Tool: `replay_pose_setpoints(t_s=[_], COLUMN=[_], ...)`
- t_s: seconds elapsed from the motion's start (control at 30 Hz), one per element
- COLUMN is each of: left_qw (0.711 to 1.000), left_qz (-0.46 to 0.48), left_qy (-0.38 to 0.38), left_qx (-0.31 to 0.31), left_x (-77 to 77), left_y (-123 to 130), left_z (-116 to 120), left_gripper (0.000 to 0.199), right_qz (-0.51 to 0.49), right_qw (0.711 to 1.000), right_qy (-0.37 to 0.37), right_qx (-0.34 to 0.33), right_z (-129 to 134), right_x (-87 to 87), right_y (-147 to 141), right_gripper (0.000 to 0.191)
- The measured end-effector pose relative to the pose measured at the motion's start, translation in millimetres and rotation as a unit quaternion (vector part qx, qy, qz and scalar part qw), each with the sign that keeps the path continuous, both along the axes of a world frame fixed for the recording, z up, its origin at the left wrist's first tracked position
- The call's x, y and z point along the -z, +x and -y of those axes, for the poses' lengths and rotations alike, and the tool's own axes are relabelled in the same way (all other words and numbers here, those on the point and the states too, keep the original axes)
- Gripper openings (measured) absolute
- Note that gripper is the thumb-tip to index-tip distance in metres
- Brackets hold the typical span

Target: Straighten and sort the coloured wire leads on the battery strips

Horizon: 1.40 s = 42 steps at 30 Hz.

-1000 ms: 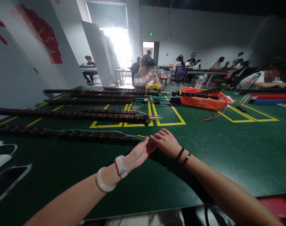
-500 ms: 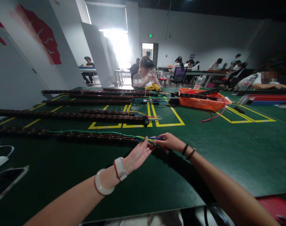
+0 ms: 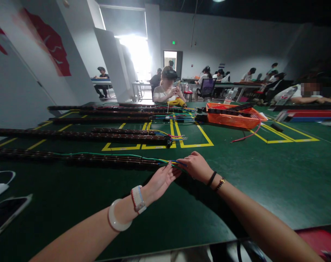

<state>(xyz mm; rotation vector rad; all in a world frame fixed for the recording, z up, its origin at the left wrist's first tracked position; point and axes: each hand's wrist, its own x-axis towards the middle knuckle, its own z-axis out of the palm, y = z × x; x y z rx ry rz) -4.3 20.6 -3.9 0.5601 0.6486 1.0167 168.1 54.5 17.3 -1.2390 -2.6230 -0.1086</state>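
Several coloured wires (image 3: 161,160), green, yellow and blue, come out of the right end of a long dark cable chain (image 3: 122,158) lying on the green table. My left hand (image 3: 161,180) is closed around the wires just past that end, thumb on top and fingers beneath. Right beside it, my right hand (image 3: 196,166) is closed on the same wires, with a blue one showing by its fingertips. The wires' tips are mostly hidden by my right hand.
More cable chains (image 3: 127,135) with loose wire ends lie farther back. An orange basket (image 3: 231,120) holds dark chain pieces. Yellow tape (image 3: 198,144) marks the table (image 3: 263,189). A phone (image 3: 10,214) lies at the left. A person (image 3: 167,89) sits opposite, near a yellow tool (image 3: 178,102).
My right hand has turned and closed farther over the wires, covering ends that showed earlier beyond it. My left hand has stayed nearly in place.
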Motion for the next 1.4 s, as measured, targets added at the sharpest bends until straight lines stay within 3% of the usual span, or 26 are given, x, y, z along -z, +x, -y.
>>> replay_pose_setpoints(t_s=[0.13, 0.3, 0.4, 0.5, 0.7, 0.97, 1.2, 1.4], left_qw=[1.0, 1.0, 0.999, 0.999, 0.999, 1.0, 1.0, 1.0], left_qz=[-0.02, -0.027, -0.019, -0.012, 0.018, 0.02, 0.022, 0.016], left_qy=[0.0, -0.013, -0.029, -0.038, -0.001, 0.019, 0.014, -0.005], left_qx=[-0.005, 0.001, 0.022, 0.026, 0.027, 0.007, 0.002, 0.004], left_x=[-3.2, -6.8, -3.1, 0.5, 1.9, 7.8, 5.5, 2.1], left_y=[1, 0, -1, -1, 0, 3, 2, 0], left_z=[1, 0, -2, -4, 0, -5, -6, -7], left_gripper=[0.015, 0.018, 0.024, 0.026, 0.024, 0.018, 0.021, 0.02], right_qz=[-0.014, -0.141, -0.196, -0.183, -0.024, 0.132, 0.081, -0.044], right_qw=[1.0, 0.977, 0.96, 0.968, 1.0, 0.974, 0.98, 0.992], right_qy=[-0.018, -0.156, -0.196, -0.167, -0.003, 0.168, 0.136, 0.08], right_qx=[0.0, 0.034, 0.038, 0.037, 0.01, -0.079, -0.121, -0.091], right_z=[1, 0, 1, 2, 6, 18, 13, 16], right_x=[0.9, 7.8, 10.5, 10.4, 3.8, 2.5, -7.5, -21.0], right_y=[-1, -2, -2, -3, -7, -11, 0, 33], right_gripper=[0.022, 0.025, 0.021, 0.015, 0.011, 0.027, 0.027, 0.05])
